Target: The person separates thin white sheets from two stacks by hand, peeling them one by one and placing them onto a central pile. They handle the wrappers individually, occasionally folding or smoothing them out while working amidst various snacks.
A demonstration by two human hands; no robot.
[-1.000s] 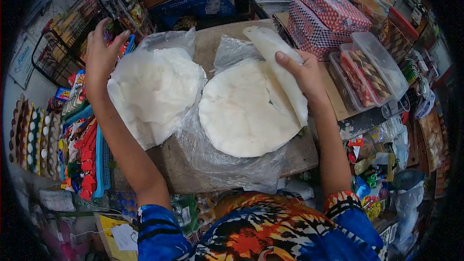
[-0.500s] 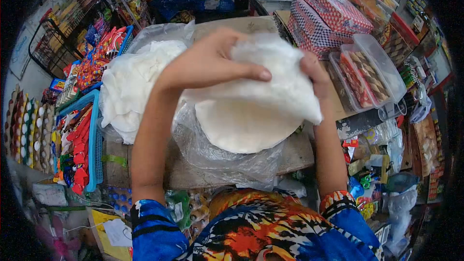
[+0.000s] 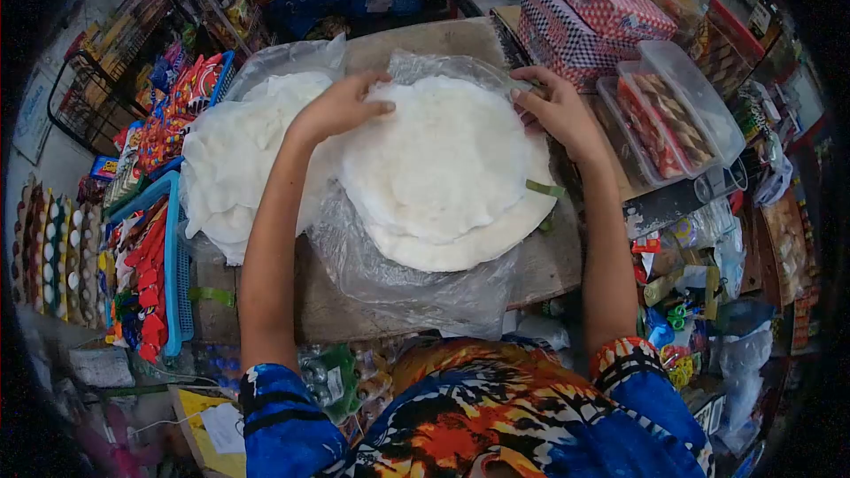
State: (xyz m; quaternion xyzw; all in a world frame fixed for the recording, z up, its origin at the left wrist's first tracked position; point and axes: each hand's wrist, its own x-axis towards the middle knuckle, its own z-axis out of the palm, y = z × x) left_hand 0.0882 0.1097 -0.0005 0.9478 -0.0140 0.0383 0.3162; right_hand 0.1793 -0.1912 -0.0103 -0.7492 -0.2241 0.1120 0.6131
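Hands (image 3: 341, 106) (image 3: 558, 111), fingers spread, press the top wrapper (image 3: 434, 155).

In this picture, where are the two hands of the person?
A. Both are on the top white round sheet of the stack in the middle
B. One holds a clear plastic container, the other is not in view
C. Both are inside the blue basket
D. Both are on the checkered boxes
A: the left hand and the right hand each rest on an edge of the top white round sheet, spread flat over the stack.
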